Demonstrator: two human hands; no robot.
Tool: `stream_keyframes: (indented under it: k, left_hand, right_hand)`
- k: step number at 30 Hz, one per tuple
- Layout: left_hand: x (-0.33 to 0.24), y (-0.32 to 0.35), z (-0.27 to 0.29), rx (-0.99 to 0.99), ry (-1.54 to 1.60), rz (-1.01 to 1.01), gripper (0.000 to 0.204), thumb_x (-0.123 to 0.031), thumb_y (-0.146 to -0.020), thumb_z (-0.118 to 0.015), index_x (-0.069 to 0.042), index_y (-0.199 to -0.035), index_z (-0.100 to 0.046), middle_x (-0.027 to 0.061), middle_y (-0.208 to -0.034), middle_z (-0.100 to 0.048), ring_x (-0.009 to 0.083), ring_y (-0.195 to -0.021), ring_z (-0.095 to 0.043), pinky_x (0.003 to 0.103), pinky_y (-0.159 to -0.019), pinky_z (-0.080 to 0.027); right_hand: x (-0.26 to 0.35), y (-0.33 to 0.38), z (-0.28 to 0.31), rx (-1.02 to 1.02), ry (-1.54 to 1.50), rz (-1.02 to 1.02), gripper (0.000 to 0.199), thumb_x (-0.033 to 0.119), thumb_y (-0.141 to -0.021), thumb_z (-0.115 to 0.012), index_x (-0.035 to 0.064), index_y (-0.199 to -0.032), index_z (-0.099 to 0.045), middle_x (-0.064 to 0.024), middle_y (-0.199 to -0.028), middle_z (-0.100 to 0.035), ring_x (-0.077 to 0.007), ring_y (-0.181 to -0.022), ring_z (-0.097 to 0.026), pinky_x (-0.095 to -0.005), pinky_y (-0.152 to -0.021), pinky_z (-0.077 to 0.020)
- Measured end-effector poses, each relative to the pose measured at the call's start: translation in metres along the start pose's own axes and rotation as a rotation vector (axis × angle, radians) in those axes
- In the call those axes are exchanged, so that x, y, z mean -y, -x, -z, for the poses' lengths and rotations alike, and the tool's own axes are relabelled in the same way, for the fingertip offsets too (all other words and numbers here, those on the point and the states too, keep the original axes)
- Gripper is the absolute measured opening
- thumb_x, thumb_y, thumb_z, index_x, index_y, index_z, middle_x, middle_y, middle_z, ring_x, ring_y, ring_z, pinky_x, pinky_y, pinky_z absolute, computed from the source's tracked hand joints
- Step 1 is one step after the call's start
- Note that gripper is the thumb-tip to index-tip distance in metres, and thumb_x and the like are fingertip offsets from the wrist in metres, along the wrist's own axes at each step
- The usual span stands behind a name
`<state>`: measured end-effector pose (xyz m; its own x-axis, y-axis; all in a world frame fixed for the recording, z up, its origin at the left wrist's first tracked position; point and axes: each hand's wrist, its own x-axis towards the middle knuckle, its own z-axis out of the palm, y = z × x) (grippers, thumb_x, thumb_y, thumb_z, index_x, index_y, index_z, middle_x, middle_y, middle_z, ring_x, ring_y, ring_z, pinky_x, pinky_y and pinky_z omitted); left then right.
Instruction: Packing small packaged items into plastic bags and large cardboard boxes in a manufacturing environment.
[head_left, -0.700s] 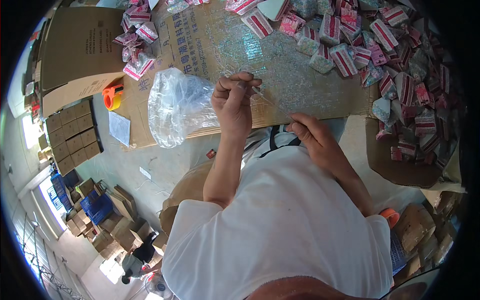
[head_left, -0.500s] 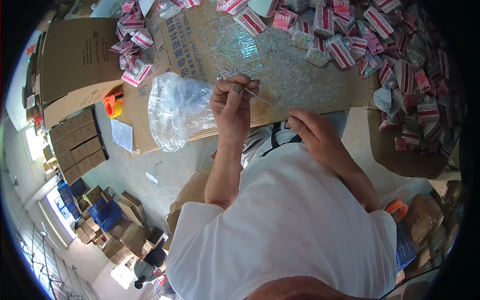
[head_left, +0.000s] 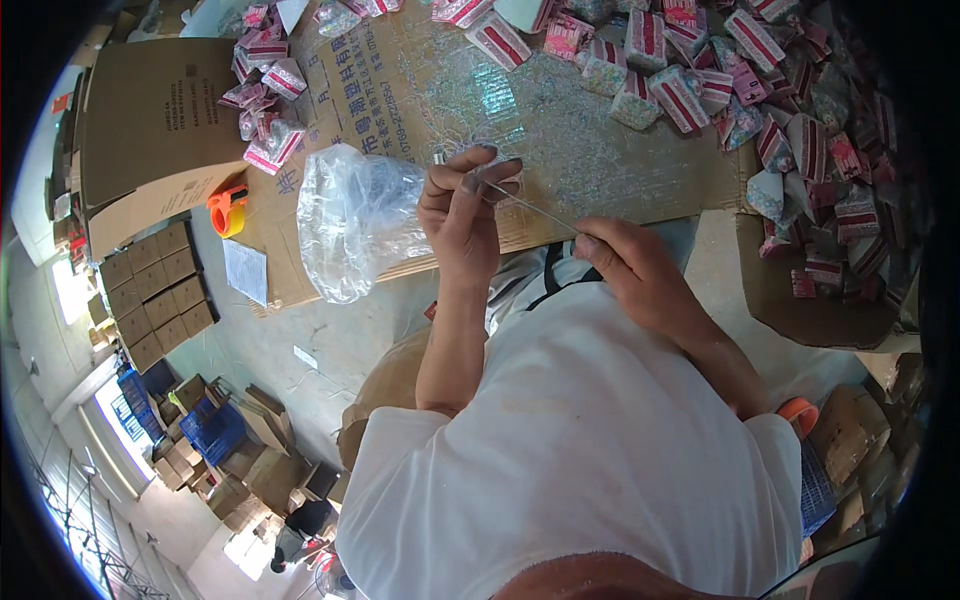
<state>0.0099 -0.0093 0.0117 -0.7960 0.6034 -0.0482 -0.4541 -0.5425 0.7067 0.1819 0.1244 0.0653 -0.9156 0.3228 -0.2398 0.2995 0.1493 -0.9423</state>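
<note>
Between my two hands a thin pale strand [head_left: 537, 211] is stretched straight, sloping down to the right. My left hand [head_left: 463, 215] pinches its upper end between thumb and fingers. At the lower end, my right hand [head_left: 625, 262] grips it with thumb and forefinger, in front of my white shirt. I cannot make out what the strand is made of. Behind my left hand, loose fine strands [head_left: 468, 138] lie tangled on the cardboard sheet [head_left: 640, 185]. A crumpled clear plastic bag [head_left: 350, 225] rests left of my left hand.
Many pink-and-white packets [head_left: 685, 105] are heaped at the far right, spilling over a carton [head_left: 810, 310]. A brown box [head_left: 150, 120] and an orange tape dispenser [head_left: 227, 210] are on the left. Stacked cartons [head_left: 155, 290] and another person [head_left: 290, 545] are farther off.
My hands keep almost the same places, with the strand still stretched between them. The fingers of my left hand have shifted slightly and spread a little more.
</note>
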Motion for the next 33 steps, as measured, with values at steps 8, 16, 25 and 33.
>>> stream_keyframes:
  k: [8, 16, 25, 33]
  left_hand:
    - [0.0, -0.005, 0.014, 0.011, -0.17, -0.113, 0.012, -0.001, -0.094, -0.064, -0.002, -0.085, -0.057, 0.0174, -0.105, -0.067, 0.026, -0.086, -0.071, 0.039, -0.079, -0.059]
    - [0.004, -0.001, 0.011, 0.09, -0.137, -0.083, 0.014, -0.005, -0.092, -0.07, 0.0, -0.087, -0.058, 0.0173, -0.102, -0.067, 0.0273, -0.088, -0.071, 0.041, -0.082, -0.059]
    - [0.002, 0.001, 0.008, 0.11, -0.337, -0.055, 0.016, -0.005, -0.09, -0.073, 0.002, -0.09, -0.059, 0.0191, -0.096, -0.069, 0.026, -0.085, -0.072, 0.037, -0.078, -0.06]
    - [-0.02, -0.001, 0.009, 0.124, -0.449, 0.031, 0.011, 0.001, -0.089, -0.071, 0.004, -0.089, -0.06, 0.0218, -0.093, -0.071, 0.0238, -0.082, -0.071, 0.035, -0.076, -0.061]
  right_hand:
    - [0.0, 0.003, 0.0, 0.007, 0.024, -0.035, 0.028, 0.021, -0.103, -0.055, -0.0038, -0.114, -0.062, -0.0157, -0.093, -0.068, -0.0277, -0.087, -0.065, -0.0365, -0.081, -0.0493]
    - [-0.002, -0.002, 0.0, 0.016, -0.018, -0.025, 0.026, 0.021, -0.103, -0.054, -0.0026, -0.113, -0.062, -0.0143, -0.089, -0.067, -0.0278, -0.083, -0.063, -0.0372, -0.078, -0.048]
    - [0.0, -0.016, -0.006, -0.013, 0.103, 0.073, 0.024, 0.019, -0.102, -0.057, -0.0024, -0.112, -0.062, -0.0174, -0.085, -0.066, -0.0326, -0.076, -0.064, -0.0402, -0.07, -0.0479]
    - [-0.005, -0.02, -0.014, -0.079, 0.046, 0.148, 0.025, 0.018, -0.101, -0.057, -0.0025, -0.114, -0.062, -0.0175, -0.086, -0.068, -0.0325, -0.074, -0.065, -0.0393, -0.067, -0.0488]
